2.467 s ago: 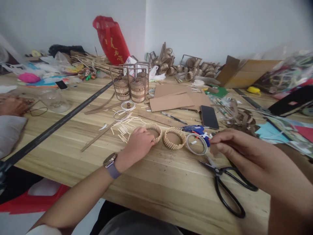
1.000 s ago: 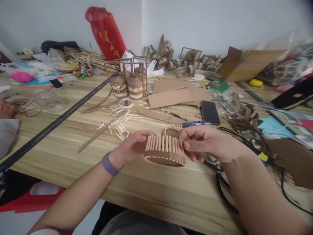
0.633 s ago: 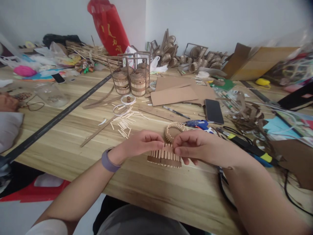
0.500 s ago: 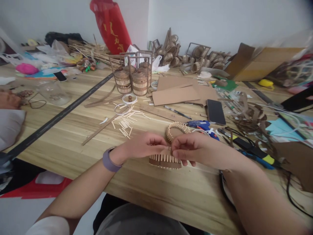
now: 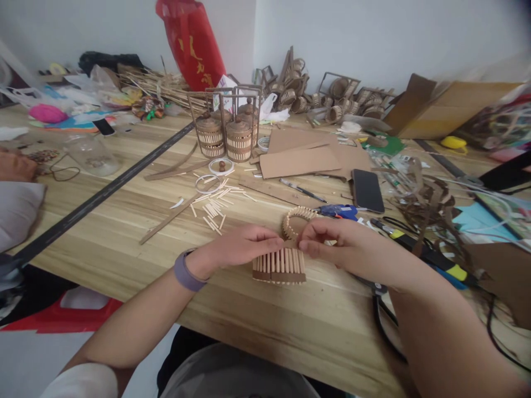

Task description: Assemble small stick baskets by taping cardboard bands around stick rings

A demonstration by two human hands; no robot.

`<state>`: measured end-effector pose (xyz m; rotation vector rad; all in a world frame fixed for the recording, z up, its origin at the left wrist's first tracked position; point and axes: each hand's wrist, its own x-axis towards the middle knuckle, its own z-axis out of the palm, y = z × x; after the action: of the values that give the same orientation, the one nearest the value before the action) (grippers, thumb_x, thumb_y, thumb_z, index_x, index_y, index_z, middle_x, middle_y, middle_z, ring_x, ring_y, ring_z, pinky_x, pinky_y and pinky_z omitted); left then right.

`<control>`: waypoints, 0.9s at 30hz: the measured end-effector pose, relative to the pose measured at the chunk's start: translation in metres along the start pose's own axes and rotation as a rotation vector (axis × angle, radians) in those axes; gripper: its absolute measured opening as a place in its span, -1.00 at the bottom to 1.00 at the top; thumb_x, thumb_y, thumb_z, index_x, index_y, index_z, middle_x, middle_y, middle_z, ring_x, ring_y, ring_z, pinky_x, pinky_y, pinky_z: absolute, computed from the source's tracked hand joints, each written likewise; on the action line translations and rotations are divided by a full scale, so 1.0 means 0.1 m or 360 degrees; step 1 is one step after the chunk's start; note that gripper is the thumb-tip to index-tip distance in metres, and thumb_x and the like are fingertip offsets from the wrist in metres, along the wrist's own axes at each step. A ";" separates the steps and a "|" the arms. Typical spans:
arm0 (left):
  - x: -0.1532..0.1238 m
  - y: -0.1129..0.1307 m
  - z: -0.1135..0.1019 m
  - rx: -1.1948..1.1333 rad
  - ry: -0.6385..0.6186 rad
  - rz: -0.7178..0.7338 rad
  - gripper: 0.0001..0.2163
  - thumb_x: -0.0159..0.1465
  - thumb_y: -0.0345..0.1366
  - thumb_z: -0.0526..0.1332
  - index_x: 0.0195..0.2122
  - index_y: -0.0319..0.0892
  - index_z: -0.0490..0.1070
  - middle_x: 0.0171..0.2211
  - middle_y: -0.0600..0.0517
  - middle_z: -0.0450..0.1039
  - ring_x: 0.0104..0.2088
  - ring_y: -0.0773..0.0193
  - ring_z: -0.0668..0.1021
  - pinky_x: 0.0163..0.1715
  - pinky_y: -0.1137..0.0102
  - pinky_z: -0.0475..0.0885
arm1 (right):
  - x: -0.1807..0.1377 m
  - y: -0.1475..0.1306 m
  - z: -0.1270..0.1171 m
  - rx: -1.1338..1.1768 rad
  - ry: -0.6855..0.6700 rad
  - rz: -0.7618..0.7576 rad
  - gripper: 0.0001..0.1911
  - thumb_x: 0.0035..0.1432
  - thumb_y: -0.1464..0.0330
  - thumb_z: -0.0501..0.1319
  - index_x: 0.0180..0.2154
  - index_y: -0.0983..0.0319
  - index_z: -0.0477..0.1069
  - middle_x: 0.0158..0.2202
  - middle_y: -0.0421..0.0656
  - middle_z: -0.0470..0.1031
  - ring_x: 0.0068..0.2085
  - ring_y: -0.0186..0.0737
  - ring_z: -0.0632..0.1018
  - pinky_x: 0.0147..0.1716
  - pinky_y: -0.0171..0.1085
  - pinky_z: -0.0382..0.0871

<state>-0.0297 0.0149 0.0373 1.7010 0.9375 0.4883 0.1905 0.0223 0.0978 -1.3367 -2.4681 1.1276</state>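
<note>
- Two hands are meeting over a stick ring (image 5: 279,265), a short hoop of upright wooden sticks on a brown band. It is standing on the wooden table (image 5: 269,326), near the front edge.
- The left hand (image 5: 238,249) is pinching the ring's top rim from the left, fingertips pressed together on it. A purple wristband (image 5: 185,271) is sitting on that wrist.
- The right hand (image 5: 344,249) is pinching the same rim from the right, thumb and forefinger closed on it, almost touching the left fingers.
- A second ring (image 5: 296,217) is lying flat just behind the hands.
- Loose sticks (image 5: 211,207) are lying scattered behind the left hand.
- A blue glue gun (image 5: 338,210) and a dark phone (image 5: 367,190) are lying behind the right hand.
- Black scissors (image 5: 384,315) are showing partly under the right forearm.
</note>
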 end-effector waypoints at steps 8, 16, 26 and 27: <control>-0.02 -0.01 0.01 -0.0077 0.0077 -0.0063 -0.58 0.32 0.07 0.04 -0.32 -0.18 0.48 -0.35 0.04 0.48 -0.29 0.23 0.46 -0.28 0.40 0.31 | 0.01 0.02 0.03 -0.0201 0.0021 -0.0029 -0.64 0.22 0.14 0.09 -0.54 0.19 0.24 -0.53 -0.27 0.26 -0.47 -0.31 0.28 -0.50 -0.31 0.10; -0.02 -0.02 0.00 -0.0003 0.0020 -0.0015 -0.50 0.28 0.19 0.02 -0.52 -0.18 0.25 -0.55 0.12 0.16 -0.48 0.34 0.26 -0.48 0.42 0.14 | 0.03 0.04 0.09 -0.0277 0.0037 0.0021 -0.61 0.21 0.11 0.10 -0.57 0.19 0.22 -0.59 -0.28 0.23 -0.53 -0.35 0.23 -0.57 -0.33 0.02; -0.03 0.01 -0.01 -0.0059 -0.0156 0.0065 -0.49 0.29 0.19 0.00 -0.55 -0.16 0.14 -0.56 0.15 -0.02 -0.53 0.38 0.12 -0.53 0.40 -0.02 | 0.05 0.01 0.14 -0.0333 0.0035 0.0097 -0.61 0.20 0.11 0.11 -0.57 0.19 0.21 -0.61 -0.29 0.22 -0.56 -0.37 0.21 -0.59 -0.33 0.00; -0.03 0.01 -0.01 -0.0066 -0.0164 0.0073 -0.50 0.30 0.18 0.01 -0.55 -0.17 0.15 -0.56 0.16 -0.03 -0.54 0.38 0.11 -0.54 0.40 -0.03 | 0.04 0.01 0.14 -0.0334 0.0028 0.0099 -0.61 0.20 0.11 0.11 -0.56 0.19 0.21 -0.61 -0.29 0.23 -0.55 -0.37 0.22 -0.59 -0.33 0.01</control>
<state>-0.0317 0.0132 0.0393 1.6971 0.8107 0.4435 0.1824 0.0182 0.0861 -1.4799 -2.6092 0.8837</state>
